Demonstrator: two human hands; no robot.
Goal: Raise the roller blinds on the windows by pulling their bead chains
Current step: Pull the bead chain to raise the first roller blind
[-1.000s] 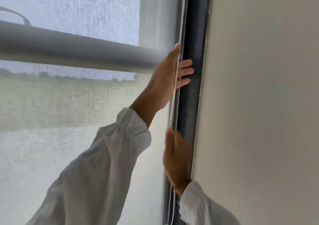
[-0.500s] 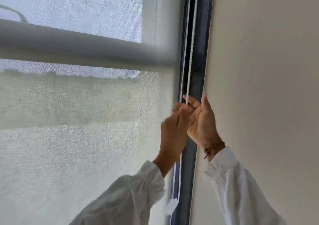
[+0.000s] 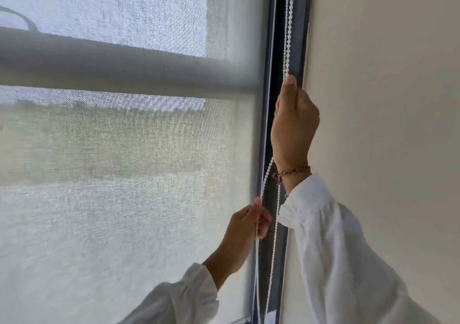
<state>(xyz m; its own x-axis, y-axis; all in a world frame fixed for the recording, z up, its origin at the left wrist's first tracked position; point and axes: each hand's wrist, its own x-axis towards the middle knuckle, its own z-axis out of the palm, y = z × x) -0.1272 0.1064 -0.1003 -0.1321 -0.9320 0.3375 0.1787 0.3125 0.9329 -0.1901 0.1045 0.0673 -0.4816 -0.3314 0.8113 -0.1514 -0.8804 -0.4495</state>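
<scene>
White little beads make a long bead chain (image 3: 288, 25) that hangs straight up and down beside the dark grey window frame (image 3: 298, 37). The thin grey cloth roller blind (image 3: 124, 174) covers the glass to the left of it, so we think it is not raised much yet.

We hold the chain with both hands. Our right hand (image 3: 293, 124) is up high, with the thumb and fingers pinched shut on one strand. Our left hand (image 3: 246, 226) is lower down, and its fingers are pinched shut on a strand too. Between the two hands, that strand slants down and to the left. A second strand hangs loose just to the right of our left hand. We cannot tell for sure if both hands hold the same strand.

The chain runs up and down, so the next pull should go straight down along it. Our right hand is the higher one, so we think it is the one to pull down next. Then our left hand can let go and reach up above it.
</scene>
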